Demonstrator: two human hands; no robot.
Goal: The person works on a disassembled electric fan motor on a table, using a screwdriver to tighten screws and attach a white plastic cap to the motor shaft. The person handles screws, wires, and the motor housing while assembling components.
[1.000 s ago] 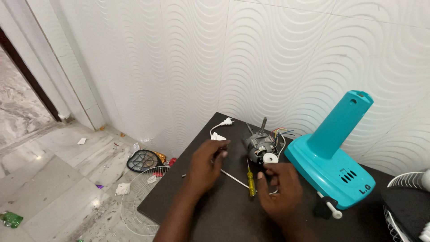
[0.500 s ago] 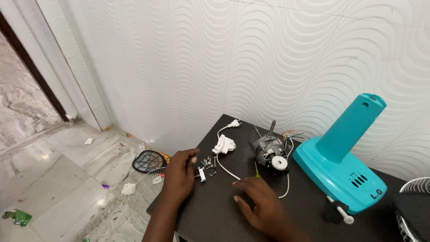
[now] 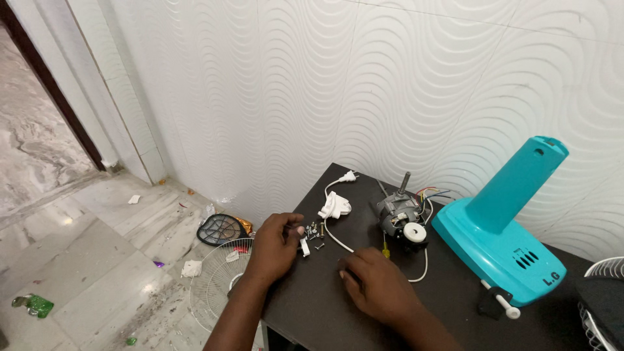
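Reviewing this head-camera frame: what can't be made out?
- Right hand: palm down, anything under it is hidden.
- Left hand: the small white part at its fingertips is too small to identify.
- Fan grille: cut off by the right edge.

A dark brown table [image 3: 312, 312] stands against a white wavy-patterned wall [image 3: 312, 91]. The left hand [image 3: 273, 250] rests near the table's left edge, its fingertips touching a small pile of metal screws [image 3: 314, 233]. The right hand [image 3: 377, 283] lies flat beside a yellow-handled screwdriver [image 3: 385, 247]. Behind them sit a grey fan motor [image 3: 398, 218] and a turquoise plastic fan base [image 3: 500, 227].
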